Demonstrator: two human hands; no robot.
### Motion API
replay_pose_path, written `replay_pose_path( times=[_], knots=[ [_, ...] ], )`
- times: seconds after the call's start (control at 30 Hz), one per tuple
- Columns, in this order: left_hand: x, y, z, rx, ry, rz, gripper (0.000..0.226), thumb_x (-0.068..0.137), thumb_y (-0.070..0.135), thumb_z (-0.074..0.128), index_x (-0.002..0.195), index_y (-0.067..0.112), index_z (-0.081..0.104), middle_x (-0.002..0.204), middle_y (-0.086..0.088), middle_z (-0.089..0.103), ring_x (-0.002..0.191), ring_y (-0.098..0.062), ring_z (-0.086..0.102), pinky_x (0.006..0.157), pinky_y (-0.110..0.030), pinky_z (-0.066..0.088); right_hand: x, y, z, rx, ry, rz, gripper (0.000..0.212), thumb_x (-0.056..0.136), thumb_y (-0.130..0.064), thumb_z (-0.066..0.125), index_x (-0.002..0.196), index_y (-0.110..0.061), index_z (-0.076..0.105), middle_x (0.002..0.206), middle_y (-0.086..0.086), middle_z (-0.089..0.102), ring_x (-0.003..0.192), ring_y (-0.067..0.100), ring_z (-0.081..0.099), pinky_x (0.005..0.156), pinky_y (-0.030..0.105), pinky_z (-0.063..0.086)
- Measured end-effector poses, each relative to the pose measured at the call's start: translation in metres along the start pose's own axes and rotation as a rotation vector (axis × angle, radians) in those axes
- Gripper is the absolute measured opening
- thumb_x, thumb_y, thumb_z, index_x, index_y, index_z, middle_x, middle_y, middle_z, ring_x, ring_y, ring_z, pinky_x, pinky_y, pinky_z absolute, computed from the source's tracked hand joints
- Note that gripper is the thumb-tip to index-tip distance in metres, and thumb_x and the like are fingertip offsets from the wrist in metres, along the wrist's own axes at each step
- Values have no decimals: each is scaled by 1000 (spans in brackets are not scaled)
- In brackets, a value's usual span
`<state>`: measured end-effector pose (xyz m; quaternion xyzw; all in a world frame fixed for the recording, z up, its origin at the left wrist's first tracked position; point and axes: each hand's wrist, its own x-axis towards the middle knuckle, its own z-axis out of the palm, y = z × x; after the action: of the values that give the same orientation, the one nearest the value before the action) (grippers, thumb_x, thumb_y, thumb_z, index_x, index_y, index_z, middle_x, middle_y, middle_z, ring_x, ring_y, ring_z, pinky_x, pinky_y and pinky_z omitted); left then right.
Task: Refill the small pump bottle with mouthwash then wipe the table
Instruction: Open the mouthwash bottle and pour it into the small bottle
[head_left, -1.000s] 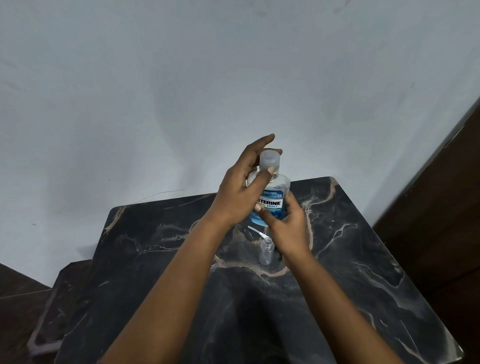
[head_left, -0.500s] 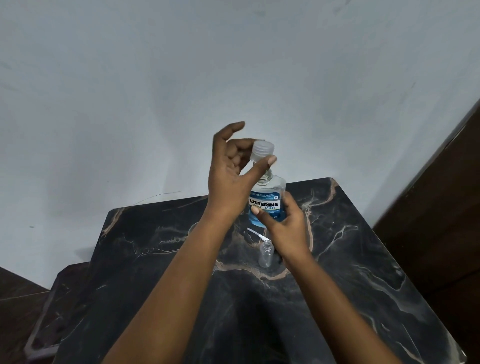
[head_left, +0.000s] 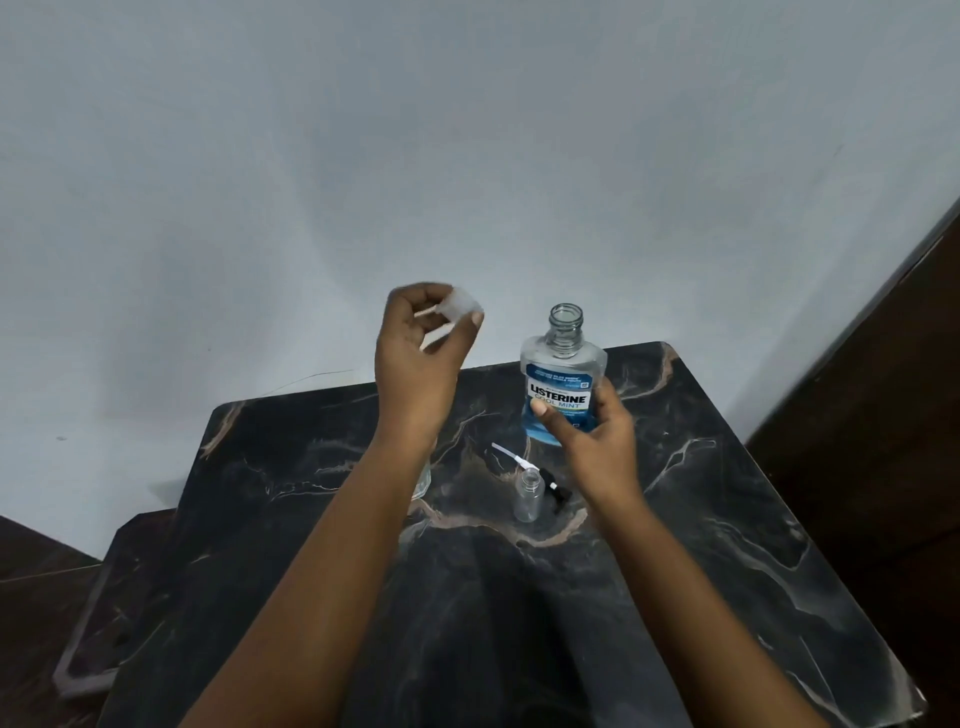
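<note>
Mouthwash bottle (head_left: 562, 384) uncapped in our right hand (head_left: 597, 441), its cap (head_left: 461, 307) pinched in our left hand (head_left: 418, 358).

Our right hand wraps the lower part of the bottle, thumb across the blue label, holding it upright over the far side of the dark marble table (head_left: 753, 545); the neck stands open and blue liquid fills only the bottom part. Our left hand is raised to the left of the bottle, well apart from it, fingers curled shut on the clear cap (it shows blurred). Just in front of the right hand, the small pump bottle (head_left: 528, 493) stands upright on the table with its mouth open, and we cannot tell whether anything is in it. Beside it lies the black pump head (head_left: 553, 488) with its white tube pointing left. Behind the table rises a plain pale wall (head_left: 467, 156).
</note>
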<state>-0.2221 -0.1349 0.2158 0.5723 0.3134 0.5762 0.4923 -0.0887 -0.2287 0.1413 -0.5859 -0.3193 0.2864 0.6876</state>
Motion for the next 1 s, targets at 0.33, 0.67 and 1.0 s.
replay_pose_path(
  times=[0.33,0.67,1.0],
  knots=[
    [-113,-101,-18,472,-623,-110,30,78,1,73,105,13,66,105,-1,56,95,-10,61,81,-25,54,8,11,-41,45,80,21,40,77,-9,78,108,-28,62,103,-3,72,96,10,70,75,19,54],
    [-164,-165,63,923,-947,-19,43,91,24,59,134,19,53,136,-2,47,119,-24,55,96,-35,48,12,18,-81,10,105,34,39,77,-13,78,104,-35,62,99,-13,72,96,4,69,72,15,54],
    [-162,-205,99,1035,-971,-29,39,93,20,54,132,14,51,132,-9,51,115,-29,55,89,-35,46,16,31,-112,-39,88,48,39,79,-10,77,107,-31,60,101,-8,71,93,2,68,72,14,53]
  ],
)
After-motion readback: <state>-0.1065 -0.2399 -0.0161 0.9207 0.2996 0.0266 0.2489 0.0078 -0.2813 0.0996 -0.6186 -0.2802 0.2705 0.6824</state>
